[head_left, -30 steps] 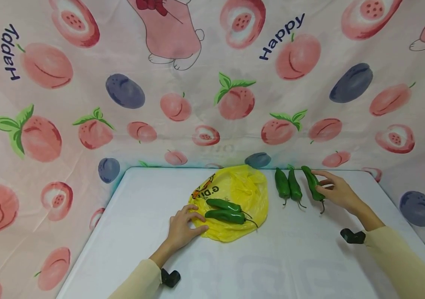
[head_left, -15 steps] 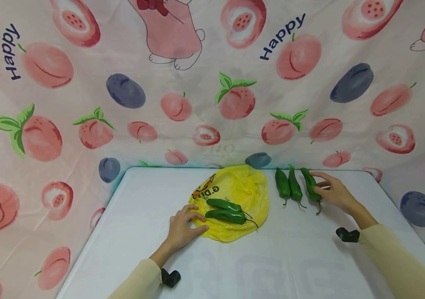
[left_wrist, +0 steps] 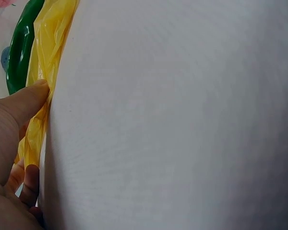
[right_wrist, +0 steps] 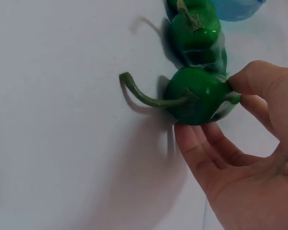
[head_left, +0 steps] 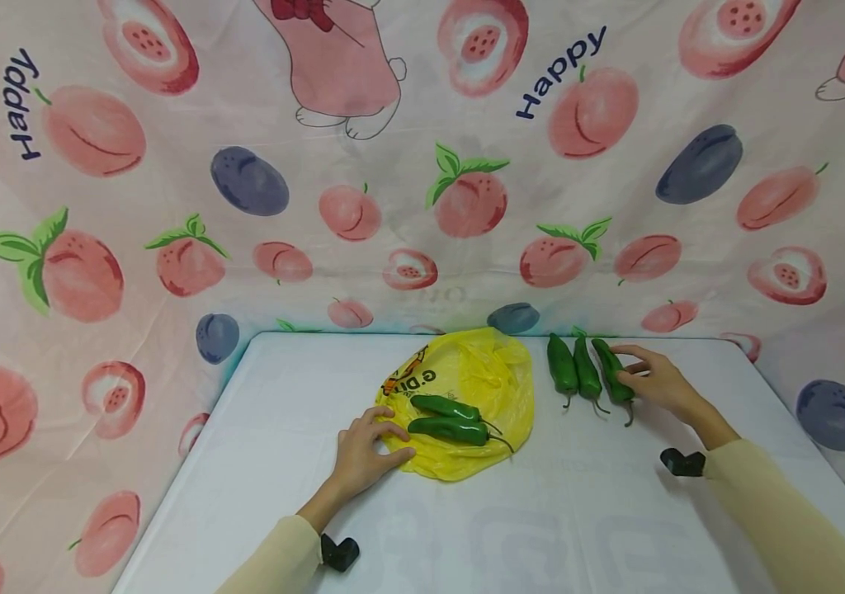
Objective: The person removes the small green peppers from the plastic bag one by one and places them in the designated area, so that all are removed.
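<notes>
My right hand (head_left: 663, 384) pinches a green chili pepper (right_wrist: 197, 96) between thumb and fingers on the white table. This pepper is the rightmost in a row of three. Beside it lie a middle pepper (head_left: 587, 371) and a left pepper (head_left: 561, 367), stems toward me. On the table's middle, a flattened yellow plastic bag (head_left: 500, 371) bears two more green peppers, an upper one (head_left: 443, 407) and a lower one (head_left: 446, 430). At the bag's left edge rests my left hand (head_left: 361, 454), fingers spread and relaxed; its thumb (left_wrist: 31, 100) touches the plastic.
The white table (head_left: 541, 528) ends at the back against a hanging pink cloth (head_left: 393, 165) printed with peaches. A black device sits at the left wrist (head_left: 339, 552) and another black device (head_left: 682, 463) at the right.
My right hand has slid the rightmost pepper left, close beside the middle pepper. The left hand, the bag and the other peppers have stayed put.
</notes>
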The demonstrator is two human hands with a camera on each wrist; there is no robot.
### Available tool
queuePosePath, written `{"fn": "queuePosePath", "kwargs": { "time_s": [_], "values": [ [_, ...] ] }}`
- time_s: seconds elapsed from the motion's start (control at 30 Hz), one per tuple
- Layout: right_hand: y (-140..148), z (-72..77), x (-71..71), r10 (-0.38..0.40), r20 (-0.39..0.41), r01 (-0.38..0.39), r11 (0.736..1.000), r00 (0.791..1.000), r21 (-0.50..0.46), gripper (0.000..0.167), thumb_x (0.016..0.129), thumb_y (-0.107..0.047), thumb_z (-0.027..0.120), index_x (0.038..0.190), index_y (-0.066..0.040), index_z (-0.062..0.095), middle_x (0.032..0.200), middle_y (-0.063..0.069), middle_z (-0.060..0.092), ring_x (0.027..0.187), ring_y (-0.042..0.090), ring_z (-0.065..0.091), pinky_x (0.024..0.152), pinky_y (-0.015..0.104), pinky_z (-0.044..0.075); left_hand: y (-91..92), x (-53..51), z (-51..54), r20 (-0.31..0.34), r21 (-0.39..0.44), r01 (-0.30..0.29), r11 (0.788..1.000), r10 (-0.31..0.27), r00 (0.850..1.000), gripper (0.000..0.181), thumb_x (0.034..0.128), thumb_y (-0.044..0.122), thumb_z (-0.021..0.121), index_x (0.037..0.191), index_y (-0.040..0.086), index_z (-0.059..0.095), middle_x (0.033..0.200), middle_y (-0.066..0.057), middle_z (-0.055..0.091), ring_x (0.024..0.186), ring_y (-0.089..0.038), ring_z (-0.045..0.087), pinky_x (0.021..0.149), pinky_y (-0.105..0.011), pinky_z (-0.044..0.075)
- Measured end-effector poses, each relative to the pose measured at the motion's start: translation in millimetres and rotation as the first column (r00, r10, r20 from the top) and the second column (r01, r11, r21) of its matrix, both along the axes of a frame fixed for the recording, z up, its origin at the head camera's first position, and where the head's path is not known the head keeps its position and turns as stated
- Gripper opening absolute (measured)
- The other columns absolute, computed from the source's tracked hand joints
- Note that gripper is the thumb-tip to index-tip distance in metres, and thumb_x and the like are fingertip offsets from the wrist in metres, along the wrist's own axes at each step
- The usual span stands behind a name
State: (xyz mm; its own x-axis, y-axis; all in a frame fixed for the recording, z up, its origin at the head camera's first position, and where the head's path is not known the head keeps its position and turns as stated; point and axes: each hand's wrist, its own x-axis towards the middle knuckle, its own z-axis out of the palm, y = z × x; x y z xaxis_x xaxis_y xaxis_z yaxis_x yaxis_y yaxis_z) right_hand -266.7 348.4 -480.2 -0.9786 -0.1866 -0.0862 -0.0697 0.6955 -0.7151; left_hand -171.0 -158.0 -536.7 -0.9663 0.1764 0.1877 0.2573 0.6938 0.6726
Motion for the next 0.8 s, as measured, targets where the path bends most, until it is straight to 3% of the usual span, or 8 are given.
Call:
{"fn": "queuePosePath", "kwargs": {
  "time_s": [0.8],
  "values": [
    [-3.2,-5.9,-4.2,-0.005,0.004,0.005,1.0,1.0,0.005,0.062,0.105,-0.032,0.06,0.156,-0.004,0.037,0.131,0.035,0.053,0.113,0.046,0.057,0.084,0.048,0.056,0.5,0.6,1.4,0.001,0.007,0.0,1.0,0.0,1.0,0.015,0.0833,0.037,0.086,0.092,0.028,0.077,0.135,-0.005,0.06,0.119,-0.031,0.055,0.082,-0.044,0.029]
  ]
}}
